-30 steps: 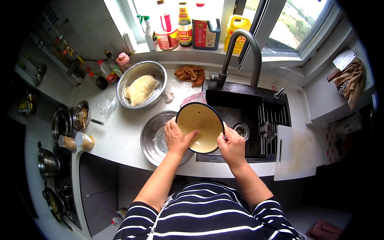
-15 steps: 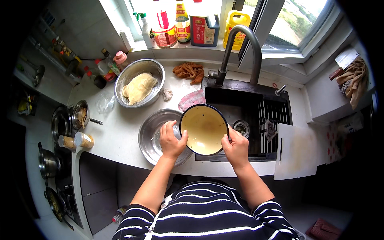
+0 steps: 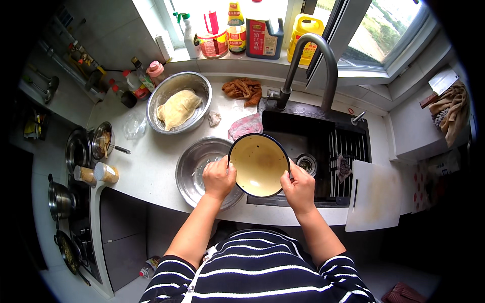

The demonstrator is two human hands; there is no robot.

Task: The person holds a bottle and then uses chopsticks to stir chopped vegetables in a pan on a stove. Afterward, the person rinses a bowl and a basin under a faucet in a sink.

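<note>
Between my two hands is a cream enamel bowl (image 3: 258,164) with a dark rim, its inside facing up with a few dark specks. My left hand (image 3: 219,177) is closed on its left rim, and my right hand (image 3: 298,187) grips the opposite side, thumb toward the rim. The bowl is held over the gap between a steel basin (image 3: 191,177) on the counter and the black sink (image 3: 283,123). It hides the basin's right part and some of the sink's near left corner. Behind the basin, a second metal bowl (image 3: 204,113) holds a pale lump of dough (image 3: 178,108).
A dark tap (image 3: 331,70) arches over the sink's back edge. A white cutting board (image 3: 374,197) lies at its right. Brown cloth (image 3: 242,90) and a pinkish cloth (image 3: 246,126) lie behind the bowl. Jars (image 3: 106,172) stand left; bottles (image 3: 237,30) line the windowsill.
My left fingers, spread out half a second ago, have closed around the bowl's left side. The bowl stays in nearly the same place, and the view has shifted slightly.
</note>
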